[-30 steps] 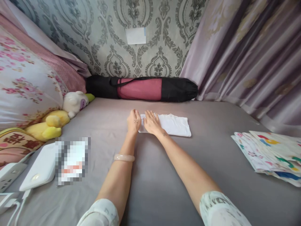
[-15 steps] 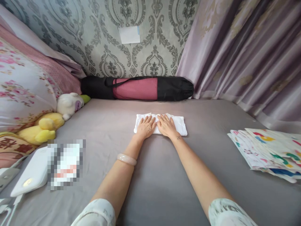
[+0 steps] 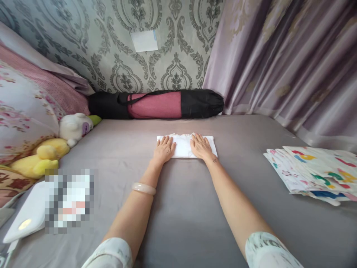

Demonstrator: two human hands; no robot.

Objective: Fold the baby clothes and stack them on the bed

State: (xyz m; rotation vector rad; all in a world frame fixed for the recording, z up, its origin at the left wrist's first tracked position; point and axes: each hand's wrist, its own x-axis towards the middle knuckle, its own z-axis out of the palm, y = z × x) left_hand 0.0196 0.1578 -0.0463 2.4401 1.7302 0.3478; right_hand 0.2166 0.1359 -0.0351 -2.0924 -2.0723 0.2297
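A folded white cloth (image 3: 182, 146) lies flat on the grey sheet (image 3: 184, 208), a little beyond the middle of the view. My left hand (image 3: 165, 149) rests palm down on the cloth's left end, fingers spread and pointing away from me. On its right part lies my right hand (image 3: 201, 146), also palm down with the fingers apart. Bare white cloth shows between the two hands. Neither hand grips anything.
Patterned folded cloths (image 3: 320, 171) are stacked at the right. A black and pink rolled bag (image 3: 154, 105) lies along the wall. Plush toys (image 3: 74, 128), a white device (image 3: 28, 212) with a cable and a blurred-out item are on the left. Curtains (image 3: 251, 63) hang at the right.
My hands have moved apart on the cloth, from near its middle toward its two ends. The whole view has shifted slightly, so most things appear farther left.
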